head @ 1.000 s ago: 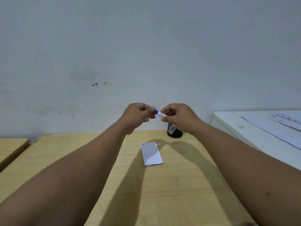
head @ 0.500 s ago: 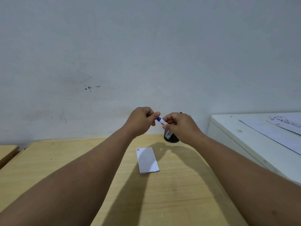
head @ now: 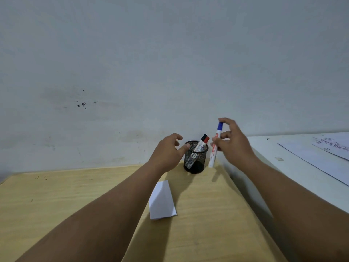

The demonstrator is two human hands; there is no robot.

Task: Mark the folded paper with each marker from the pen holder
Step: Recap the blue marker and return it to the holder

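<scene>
Right of frame centre: right hand (head: 234, 142) pinches capped blue marker (head: 215, 146) upright, just beside pen holder (head: 195, 157). Left hand (head: 168, 150) spread, empty, at holder's rim. Folded paper (head: 162, 201) lies lower centre on table (head: 56, 195). Judged step: returning marker; next, tail over opening, drop beside black and red markers (head: 200, 146).

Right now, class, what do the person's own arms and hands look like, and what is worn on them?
Both forearms are bare, with no sleeves in view. The left hand and the right hand wear no gloves, and no rings, watch or bracelet can be seen. No markings show.
</scene>
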